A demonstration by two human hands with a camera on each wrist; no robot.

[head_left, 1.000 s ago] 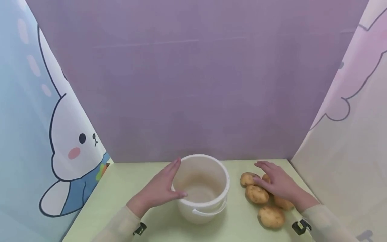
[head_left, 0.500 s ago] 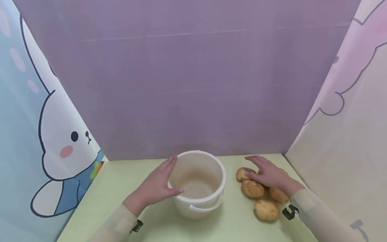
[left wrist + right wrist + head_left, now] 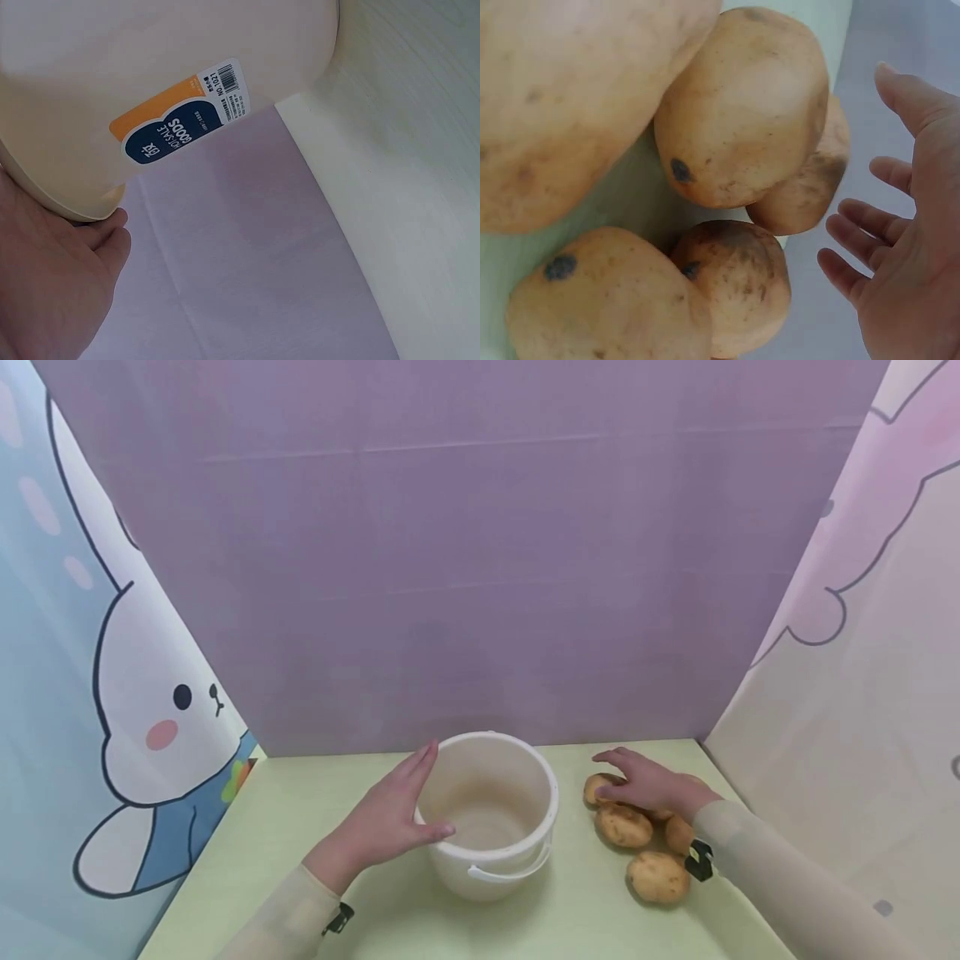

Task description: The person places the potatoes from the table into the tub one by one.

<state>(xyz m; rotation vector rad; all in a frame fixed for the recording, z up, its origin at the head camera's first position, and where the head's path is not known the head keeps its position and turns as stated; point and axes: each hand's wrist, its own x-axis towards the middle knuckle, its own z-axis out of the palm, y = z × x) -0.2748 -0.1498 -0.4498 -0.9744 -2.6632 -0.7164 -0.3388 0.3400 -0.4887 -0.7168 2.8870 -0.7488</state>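
Note:
My left hand [image 3: 386, 822] lies against the left side of a white plastic bucket [image 3: 487, 877], its thumb extended over the rim and its fingers straight along the outer edge. The left wrist view shows the bucket's outer wall [image 3: 300, 45] with a sticker, and the left hand [image 3: 56, 277] with fingertips right at the rim. Over a group of potatoes [image 3: 624, 825] hovers my right hand [image 3: 648, 785], its thumb overlapping the farthest-left potato [image 3: 595, 789]. In the right wrist view, the right hand [image 3: 907, 225] has loosely spread fingers beside the potatoes [image 3: 742, 105], with nothing in its grasp.
A light green tabletop [image 3: 300, 827] carries the bucket and potatoes. The bucket's white handle [image 3: 517, 872] hangs at its front. A purple backdrop [image 3: 480, 568] stands behind, with a rabbit-printed panel [image 3: 150, 693] at left and a pale panel [image 3: 862, 735] at right.
My right hand has moved left over the potatoes, toward the farthest-left one. The head view has shifted slightly. My left hand has stayed at the bucket rim.

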